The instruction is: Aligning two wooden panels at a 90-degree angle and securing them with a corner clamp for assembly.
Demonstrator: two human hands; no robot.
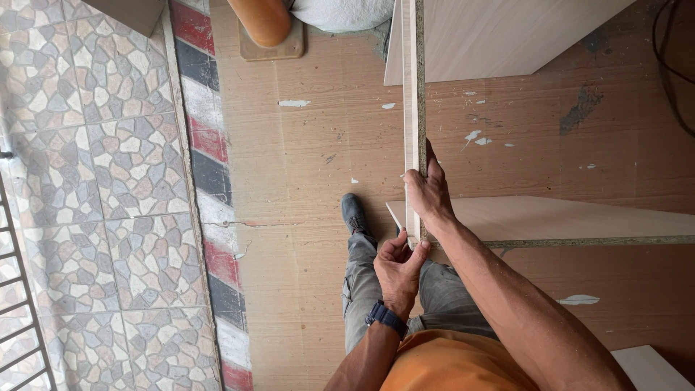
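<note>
The right hand [428, 192] has its fingers wrapped round the near end of a long, narrow chipboard panel [414, 94] held on edge, thumb on the left face and the other fingers hidden behind the right face. The left hand [397, 266], with a dark wristwatch [386, 317] on its wrist, pinches the panel's nearest corner between thumb and curled fingertips. The panel runs away from the body, its raw speckled edge uppermost, and its far end meets a larger laminated board [499, 36] near the top of the view; whether the two touch cannot be told.

Below the hands lies another pale board [550, 217], flat, above the brown hardboard floor sheet [304, 166].

The grip sits only at one end, so the long panel could well twist or sag, and its far end might slip off line. The raw edge may also scrape the fingers or shed chips. The person's shoe [354, 212] stands close beneath, where a dropped corner would likely land.
</note>
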